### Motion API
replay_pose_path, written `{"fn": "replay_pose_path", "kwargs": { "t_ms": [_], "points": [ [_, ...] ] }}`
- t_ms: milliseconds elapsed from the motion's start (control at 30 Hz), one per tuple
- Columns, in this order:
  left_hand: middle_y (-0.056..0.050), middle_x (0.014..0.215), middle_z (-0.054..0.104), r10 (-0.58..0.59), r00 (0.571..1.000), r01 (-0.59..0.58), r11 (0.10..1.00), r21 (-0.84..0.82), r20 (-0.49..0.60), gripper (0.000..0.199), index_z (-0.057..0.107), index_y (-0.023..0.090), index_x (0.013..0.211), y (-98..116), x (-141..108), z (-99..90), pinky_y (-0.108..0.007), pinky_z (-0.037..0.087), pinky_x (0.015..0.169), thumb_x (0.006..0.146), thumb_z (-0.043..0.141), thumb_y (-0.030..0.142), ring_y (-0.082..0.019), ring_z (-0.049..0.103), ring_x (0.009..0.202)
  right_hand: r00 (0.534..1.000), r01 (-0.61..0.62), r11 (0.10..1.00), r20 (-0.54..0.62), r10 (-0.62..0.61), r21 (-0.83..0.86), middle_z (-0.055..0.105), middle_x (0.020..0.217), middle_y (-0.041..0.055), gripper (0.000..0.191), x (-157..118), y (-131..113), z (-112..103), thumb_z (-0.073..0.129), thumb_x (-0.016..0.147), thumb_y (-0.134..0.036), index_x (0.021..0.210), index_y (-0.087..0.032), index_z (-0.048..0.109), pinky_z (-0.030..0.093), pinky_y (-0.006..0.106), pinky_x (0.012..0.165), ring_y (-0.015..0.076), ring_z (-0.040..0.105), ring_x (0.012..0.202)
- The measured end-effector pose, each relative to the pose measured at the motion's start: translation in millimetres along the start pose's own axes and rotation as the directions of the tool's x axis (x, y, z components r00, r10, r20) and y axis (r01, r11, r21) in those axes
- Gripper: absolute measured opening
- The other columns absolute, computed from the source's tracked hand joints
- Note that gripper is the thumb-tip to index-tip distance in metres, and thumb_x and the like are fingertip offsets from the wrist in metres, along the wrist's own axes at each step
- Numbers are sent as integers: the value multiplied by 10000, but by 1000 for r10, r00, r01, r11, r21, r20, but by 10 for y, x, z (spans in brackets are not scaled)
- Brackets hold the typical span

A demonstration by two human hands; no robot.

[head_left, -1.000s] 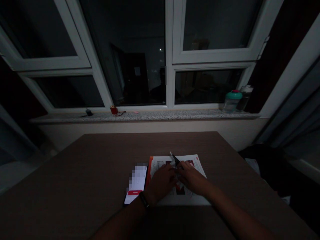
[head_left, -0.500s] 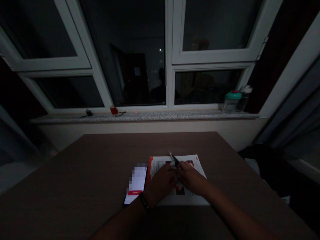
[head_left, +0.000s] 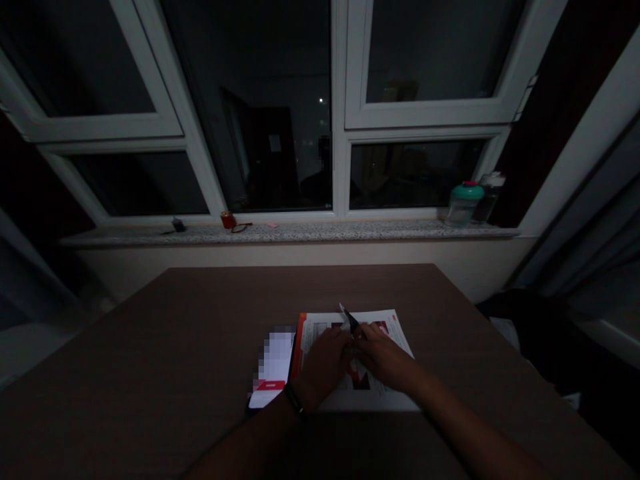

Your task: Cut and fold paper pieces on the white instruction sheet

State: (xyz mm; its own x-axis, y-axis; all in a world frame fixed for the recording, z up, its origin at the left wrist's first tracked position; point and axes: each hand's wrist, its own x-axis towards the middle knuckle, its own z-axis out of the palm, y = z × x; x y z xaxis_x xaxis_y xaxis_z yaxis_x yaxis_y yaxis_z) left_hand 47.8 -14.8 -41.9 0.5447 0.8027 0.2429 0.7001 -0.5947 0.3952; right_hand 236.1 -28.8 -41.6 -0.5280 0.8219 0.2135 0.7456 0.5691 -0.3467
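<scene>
My right hand (head_left: 383,353) is closed around a small knife (head_left: 351,320), its pale pointed blade angled away from me to the upper left and its dark handle running into my fingers. Close against it, my left hand (head_left: 325,363) has its fingers bent together; a small pale bit shows by the fingertips, too dim to name. Both hands rest over a printed booklet (head_left: 370,400) with a red-orange left edge, covering its middle. A dark band circles my left wrist.
A lit phone (head_left: 275,367) lies left of the booklet on the brown table (head_left: 175,347). Along the stone windowsill (head_left: 320,231) stand a green-lidded bottle (head_left: 464,203), a clear bottle (head_left: 490,193) and a small red jar (head_left: 228,220). Dark windows rise behind.
My left hand and wrist have shifted slightly to the right, over the booklet. My right hand and the knife stay nearly where they were.
</scene>
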Motion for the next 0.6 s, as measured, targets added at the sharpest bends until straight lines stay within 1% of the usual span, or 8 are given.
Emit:
{"fn": "replay_pose_path", "kwargs": {
  "t_ms": [67, 200, 333, 467, 533, 600],
  "points": [
    [-44, 1052, 616, 15, 1000, -15, 1000, -13, 19, 73, 568, 191, 944, -11, -16, -28, -334, 439, 888, 919, 562, 123, -214, 555, 1001, 1000, 0, 1000, 1, 0, 4, 547, 1144, 89, 249, -4, 4, 4, 527, 944, -146, 1145, -224, 650, 399, 395, 944, 242, 478, 1053],
    [-40, 1113, 599, 17, 997, -15, 1000, -25, 70, 156, 591, 200, 969, -8, -42, -98, -337, 429, 932, 853, 623, 100, -221, 538, 1067, 1000, -11, 1000, 17, 11, 14, 542, 1147, 85, 245, -5, 17, 19, 519, 942, -143, 1137, -226, 643, 395, 398, 952, 241, 478, 1063],
    [-44, 1133, 598, 23, 994, -21, 1000, -22, 104, 161, 610, 200, 968, 10, -47, -140, -349, 437, 941, 832, 668, 137, -232, 541, 1077, 1000, -11, 1000, 17, 11, 19, 537, 1154, 82, 257, 1, 30, 30, 530, 927, -131, 1134, -234, 642, 399, 394, 944, 241, 476, 1063],
    [-53, 1164, 602, 62, 991, -60, 998, -19, 116, 185, 622, 201, 978, 17, -58, -155, -378, 433, 975, 815, 706, 170, -247, 542, 1096, 1000, -14, 1000, 27, 14, 22, 534, 1181, 86, 276, 3, 32, 27, 535, 906, -109, 1123, -235, 651, 389, 417, 970, 249, 472, 1080],
    [-60, 1211, 594, 85, 989, -82, 996, -31, 118, 229, 626, 203, 1013, 12, -75, -152, -390, 417, 1007, 809, 728, 206, -255, 532, 1133, 999, -21, 1000, 37, 20, 21, 526, 1207, 91, 289, 2, 31, 23, 536, 902, -109, 1134, -235, 651, 391, 424, 973, 253, 469, 1090],
    [-69, 1265, 578, 93, 989, -89, 995, -37, 111, 314, 621, 206, 1069, 5, -99, -144, -404, 399, 1036, 791, 760, 255, -269, 510, 1184, 999, -24, 1000, 39, 23, 16, 524, 1211, 94, 307, 1, 31, 21, 534, 904, -116, 1161, -239, 648, 396, 424, 968, 256, 468, 1095]
  ]
}}
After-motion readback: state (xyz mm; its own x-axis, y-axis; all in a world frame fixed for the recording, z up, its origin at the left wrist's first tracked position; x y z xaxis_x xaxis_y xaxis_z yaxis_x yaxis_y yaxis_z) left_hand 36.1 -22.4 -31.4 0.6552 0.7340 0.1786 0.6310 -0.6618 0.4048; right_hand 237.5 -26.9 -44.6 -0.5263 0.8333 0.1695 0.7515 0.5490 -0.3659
